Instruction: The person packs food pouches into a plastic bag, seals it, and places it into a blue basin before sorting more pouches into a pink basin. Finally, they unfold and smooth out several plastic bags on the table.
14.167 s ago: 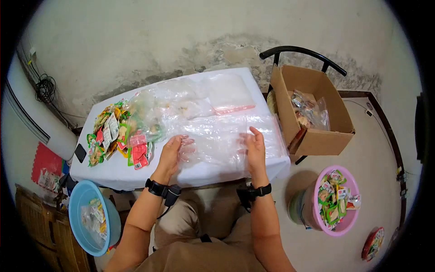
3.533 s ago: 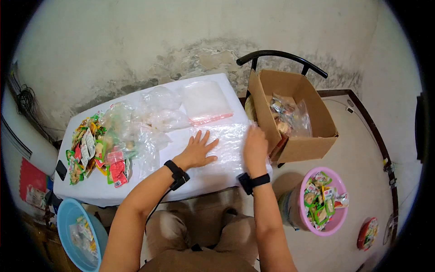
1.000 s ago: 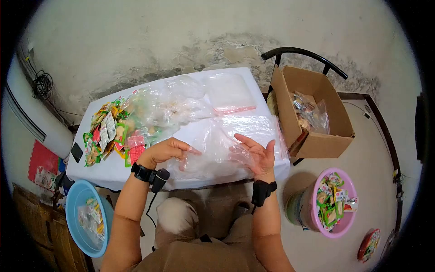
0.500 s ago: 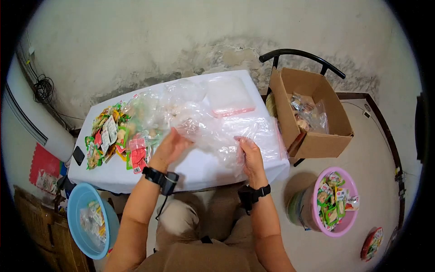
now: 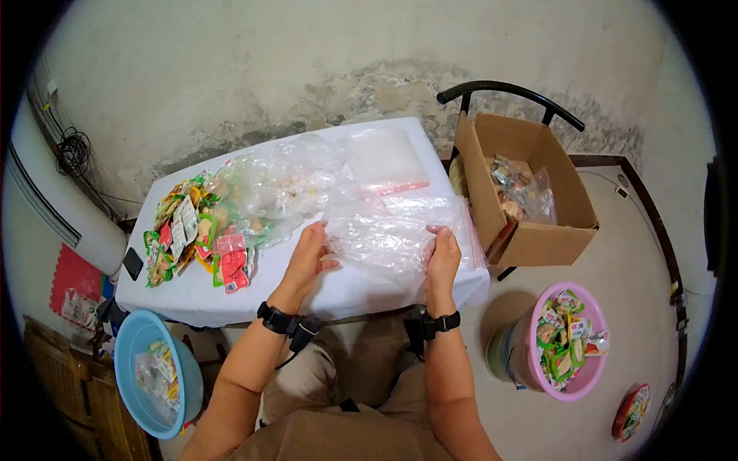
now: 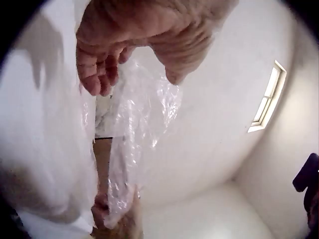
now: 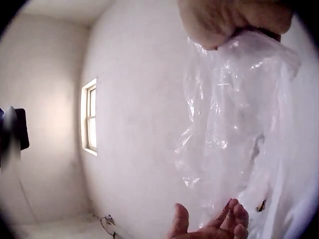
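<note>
A crinkled clear plastic bag (image 5: 377,240) stretches between both hands above the white-clothed table. My right hand (image 5: 443,265) grips its right end between thumb and fingers. In the right wrist view the bag (image 7: 224,114) hangs from that hand (image 7: 234,22). My left hand (image 5: 306,257) is at the bag's left end. Its thumb and fingers stand apart in the left wrist view, with the bag (image 6: 134,124) behind the gap. Under and right of the held bag lies a flat stack of clear bags (image 5: 461,230).
Colourful snack packets (image 5: 184,230) and loose clear bags (image 5: 261,188) cover the table's left half. A pack of clear bags (image 5: 384,157) lies at the back. A cardboard box (image 5: 550,246) stands at right. A blue basin (image 5: 188,384) and pink bucket (image 5: 600,369) flank the table.
The bunched bag is now drawn out sideways between the hands. My right hand, palm up a second ago, has turned and grips it; the left hand's fingers have opened.
</note>
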{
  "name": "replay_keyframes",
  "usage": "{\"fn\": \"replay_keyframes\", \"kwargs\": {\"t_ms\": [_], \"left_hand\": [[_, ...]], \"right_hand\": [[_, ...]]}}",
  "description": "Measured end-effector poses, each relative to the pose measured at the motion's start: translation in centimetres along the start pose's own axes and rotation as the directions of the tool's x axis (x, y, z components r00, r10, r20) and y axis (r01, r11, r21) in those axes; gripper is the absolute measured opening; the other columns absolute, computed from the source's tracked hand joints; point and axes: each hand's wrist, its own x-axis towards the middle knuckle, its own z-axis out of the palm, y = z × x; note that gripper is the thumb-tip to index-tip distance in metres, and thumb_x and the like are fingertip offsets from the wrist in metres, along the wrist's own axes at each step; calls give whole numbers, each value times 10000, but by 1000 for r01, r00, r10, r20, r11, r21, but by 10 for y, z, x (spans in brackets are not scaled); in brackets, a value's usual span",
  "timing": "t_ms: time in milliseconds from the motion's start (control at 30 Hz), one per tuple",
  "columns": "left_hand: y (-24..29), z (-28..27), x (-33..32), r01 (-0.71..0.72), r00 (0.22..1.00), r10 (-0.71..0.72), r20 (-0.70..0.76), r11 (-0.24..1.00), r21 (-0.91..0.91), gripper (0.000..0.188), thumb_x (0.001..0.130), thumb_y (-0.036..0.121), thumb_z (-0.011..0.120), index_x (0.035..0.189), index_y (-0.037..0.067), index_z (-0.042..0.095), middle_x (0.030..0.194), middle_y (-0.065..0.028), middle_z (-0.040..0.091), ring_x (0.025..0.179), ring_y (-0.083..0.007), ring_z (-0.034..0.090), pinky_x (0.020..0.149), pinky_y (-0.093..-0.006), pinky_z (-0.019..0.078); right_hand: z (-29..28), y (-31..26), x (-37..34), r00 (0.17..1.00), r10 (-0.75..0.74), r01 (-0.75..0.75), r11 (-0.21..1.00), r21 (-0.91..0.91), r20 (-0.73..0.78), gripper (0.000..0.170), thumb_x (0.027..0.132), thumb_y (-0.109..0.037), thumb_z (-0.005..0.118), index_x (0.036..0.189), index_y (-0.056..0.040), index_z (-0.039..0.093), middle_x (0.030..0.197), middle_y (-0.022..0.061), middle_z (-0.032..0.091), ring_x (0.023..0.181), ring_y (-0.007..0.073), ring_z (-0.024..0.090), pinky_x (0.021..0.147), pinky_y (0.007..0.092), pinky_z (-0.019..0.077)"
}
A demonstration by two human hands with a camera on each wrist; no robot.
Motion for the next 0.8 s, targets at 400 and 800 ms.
{"fn": "replay_keyframes", "kwargs": {"t_ms": [400,800], "left_hand": [[-27,-45,9,-107,984,57,169,946,306,318,828,71,480,1146,63,474,946,-38,587,806,-94,535,676,-219,429],[19,-28,32,-17,855,-12,518,998,52,497,892,397,437,1268,75,395,1167,-95,526,1028,-178,508,874,-300,398]], "right_hand": [[-15,-7,4,995,-92,88,991,-98,-44,319,923,-304,435,849,-31,581,508,-53,385,427,26,322,389,189,240],[-23,-1,9,992,-48,86,938,-337,119,221,892,-219,494,886,-17,583,577,-50,435,487,34,369,443,195,294]]}}
